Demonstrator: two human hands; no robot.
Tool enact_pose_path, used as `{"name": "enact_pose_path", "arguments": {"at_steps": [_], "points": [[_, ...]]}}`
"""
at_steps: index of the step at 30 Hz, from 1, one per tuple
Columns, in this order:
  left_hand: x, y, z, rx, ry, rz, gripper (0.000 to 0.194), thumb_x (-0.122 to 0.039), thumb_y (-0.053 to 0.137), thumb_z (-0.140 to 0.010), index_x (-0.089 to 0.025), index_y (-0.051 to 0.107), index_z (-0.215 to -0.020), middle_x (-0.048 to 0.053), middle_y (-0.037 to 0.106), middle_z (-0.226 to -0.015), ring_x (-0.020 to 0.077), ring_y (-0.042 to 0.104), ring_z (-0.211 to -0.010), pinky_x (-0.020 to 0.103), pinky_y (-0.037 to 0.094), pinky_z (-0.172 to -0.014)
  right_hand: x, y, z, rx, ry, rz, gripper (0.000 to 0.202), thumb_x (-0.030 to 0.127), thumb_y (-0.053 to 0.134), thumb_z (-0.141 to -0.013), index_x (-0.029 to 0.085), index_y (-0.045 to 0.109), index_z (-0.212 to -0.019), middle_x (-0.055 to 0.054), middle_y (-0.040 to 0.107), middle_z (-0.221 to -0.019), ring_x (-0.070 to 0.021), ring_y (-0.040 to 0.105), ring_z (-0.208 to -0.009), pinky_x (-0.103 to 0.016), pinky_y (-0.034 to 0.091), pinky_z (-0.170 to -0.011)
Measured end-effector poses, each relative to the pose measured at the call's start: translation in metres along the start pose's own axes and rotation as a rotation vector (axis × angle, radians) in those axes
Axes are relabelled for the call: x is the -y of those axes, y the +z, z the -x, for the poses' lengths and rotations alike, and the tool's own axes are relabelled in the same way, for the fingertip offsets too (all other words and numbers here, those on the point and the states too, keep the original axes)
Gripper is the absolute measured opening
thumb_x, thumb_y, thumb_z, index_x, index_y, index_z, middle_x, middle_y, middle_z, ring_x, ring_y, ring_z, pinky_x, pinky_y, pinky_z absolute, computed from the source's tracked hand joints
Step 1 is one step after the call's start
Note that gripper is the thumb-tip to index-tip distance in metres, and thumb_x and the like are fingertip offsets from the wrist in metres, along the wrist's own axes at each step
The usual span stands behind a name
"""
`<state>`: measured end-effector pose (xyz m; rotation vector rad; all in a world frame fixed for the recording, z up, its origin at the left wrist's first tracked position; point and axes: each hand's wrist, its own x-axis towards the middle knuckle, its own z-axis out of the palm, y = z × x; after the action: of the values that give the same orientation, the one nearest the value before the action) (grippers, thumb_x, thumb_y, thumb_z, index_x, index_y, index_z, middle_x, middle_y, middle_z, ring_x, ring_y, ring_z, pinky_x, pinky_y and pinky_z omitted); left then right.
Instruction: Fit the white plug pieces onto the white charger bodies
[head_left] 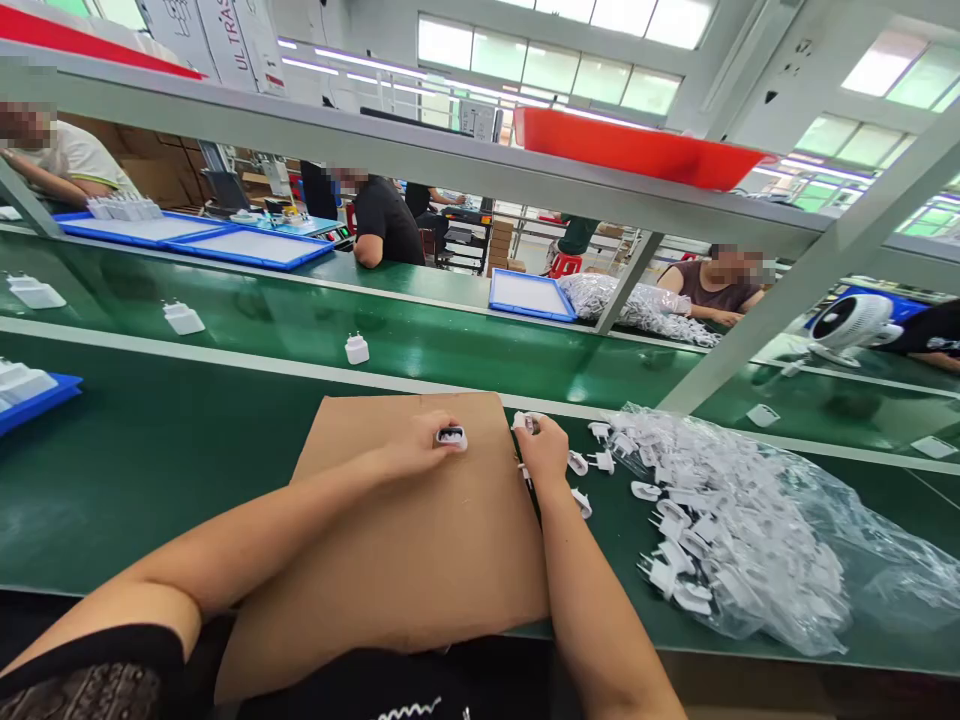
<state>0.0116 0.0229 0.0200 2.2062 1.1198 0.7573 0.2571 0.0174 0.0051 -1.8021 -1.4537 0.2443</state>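
Over the brown cardboard sheet [420, 530], my left hand [421, 445] grips a white charger housing [461, 440] whose dark open end shows. My right hand [546, 450] is at the sheet's right edge, its fingers closed on a white plug part [523, 422]. Several loose white plug parts [602, 461] lie just right of that hand on the green table. Farther right, a clear plastic bag [795, 540] spills a large heap of similar parts.
A green conveyor [277, 318] carrying white chargers [357, 348] runs behind the table. A blue tray [60, 390] of white pieces is at the left. A slanted metal post [780, 270] and a shelf with a red bin [637, 150] stand ahead. Other people sit beyond.
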Motion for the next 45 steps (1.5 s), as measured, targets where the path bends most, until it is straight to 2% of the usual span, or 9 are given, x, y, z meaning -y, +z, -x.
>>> {"name": "enact_pose_path", "arguments": {"at_steps": [5, 9, 15, 18, 25, 33, 36, 42, 45], "points": [[-0.003, 0.013, 0.025, 0.038, -0.071, 0.082, 0.028, -0.038, 0.065, -0.082, -0.022, 0.068, -0.105, 0.006, 0.072, -0.102, 0.0236, 0.067, -0.093, 0.034, 0.053, -0.082, 0.018, -0.011, 0.009, -0.01, 0.081, -0.287, 0.047, 0.037, 0.052, -0.077, 0.015, 0.068, -0.115, -0.006, 0.068, -0.087, -0.0185, 0.056, -0.07, -0.03, 0.044, -0.07], [0.009, 0.025, 0.028, -0.038, -0.04, 0.122, 0.04, -0.04, 0.071, -0.077, -0.021, 0.065, -0.111, 0.008, 0.07, -0.108, 0.0272, 0.065, -0.101, 0.04, 0.052, -0.091, 0.036, -0.017, 0.019, 0.201, 0.338, -0.775, 0.036, 0.037, 0.045, -0.078, 0.016, 0.066, -0.099, -0.003, 0.061, -0.066, -0.0167, 0.05, -0.056, -0.026, 0.04, -0.049], [0.018, 0.034, 0.025, -0.092, -0.081, 0.25, 0.043, -0.045, 0.071, -0.076, -0.02, 0.064, -0.111, 0.007, 0.069, -0.107, 0.0254, 0.065, -0.098, 0.04, 0.053, -0.089, 0.043, -0.024, 0.02, 0.573, 0.572, -1.26, 0.016, 0.031, 0.058, -0.075, 0.019, 0.061, -0.085, -0.004, 0.066, -0.077, -0.0105, 0.052, -0.057, -0.016, 0.034, -0.039], [0.018, 0.033, 0.025, -0.077, -0.102, 0.29, 0.042, -0.047, 0.072, -0.075, -0.02, 0.066, -0.106, 0.006, 0.07, -0.102, 0.0241, 0.066, -0.094, 0.037, 0.053, -0.085, 0.041, -0.024, 0.022, 0.632, 0.671, -1.4, 0.018, 0.021, 0.064, -0.067, 0.02, 0.06, -0.085, 0.002, 0.064, -0.072, -0.0053, 0.041, -0.048, -0.013, 0.03, -0.037], [0.018, 0.032, 0.024, -0.072, -0.057, 0.308, 0.039, -0.047, 0.073, -0.075, -0.019, 0.069, -0.1, 0.004, 0.071, -0.093, 0.0204, 0.065, -0.082, 0.031, 0.051, -0.072, 0.043, -0.008, 0.033, 0.582, 0.516, -1.147, 0.039, 0.022, 0.078, -0.055, 0.023, 0.07, -0.094, 0.004, 0.065, -0.077, -0.005, 0.042, -0.05, -0.017, 0.035, -0.042], [0.015, 0.028, 0.023, -0.062, -0.017, 0.326, 0.037, -0.047, 0.074, -0.075, -0.018, 0.071, -0.099, 0.004, 0.07, -0.09, 0.0196, 0.062, -0.081, 0.031, 0.048, -0.073, 0.047, 0.002, 0.046, 0.299, 0.062, -0.378, 0.029, 0.036, 0.08, -0.064, 0.019, 0.077, -0.089, 0.005, 0.054, -0.054, -0.0088, 0.041, -0.048, -0.025, 0.035, -0.048], [0.017, 0.027, 0.023, -0.032, -0.03, 0.355, 0.036, -0.045, 0.075, -0.074, -0.018, 0.07, -0.097, 0.003, 0.069, -0.088, 0.0183, 0.062, -0.076, 0.03, 0.048, -0.069, 0.046, 0.002, 0.046, 0.353, 0.108, -0.452, 0.038, 0.037, 0.077, -0.068, 0.019, 0.074, -0.101, 0.004, 0.059, -0.057, -0.0099, 0.047, -0.045, -0.025, 0.038, -0.046], [0.019, 0.029, 0.024, -0.044, -0.015, 0.324, 0.032, -0.042, 0.076, -0.075, -0.02, 0.07, -0.097, 0.002, 0.069, -0.087, 0.0174, 0.061, -0.075, 0.029, 0.048, -0.068, 0.047, 0.003, 0.043, 0.423, 0.183, -0.836, 0.036, 0.036, 0.078, -0.067, 0.022, 0.066, -0.098, -0.006, 0.072, -0.104, -0.0141, 0.067, -0.064, -0.022, 0.043, -0.044], [0.019, 0.029, 0.024, -0.028, -0.023, 0.352, 0.034, -0.043, 0.075, -0.075, -0.02, 0.07, -0.1, 0.002, 0.07, -0.09, 0.0176, 0.062, -0.076, 0.029, 0.049, -0.068, 0.047, 0.006, 0.044, 0.473, 0.227, -0.855, 0.041, 0.034, 0.083, -0.06, 0.021, 0.064, -0.094, -0.006, 0.073, -0.097, -0.0163, 0.068, -0.069, -0.022, 0.044, -0.043]]}}
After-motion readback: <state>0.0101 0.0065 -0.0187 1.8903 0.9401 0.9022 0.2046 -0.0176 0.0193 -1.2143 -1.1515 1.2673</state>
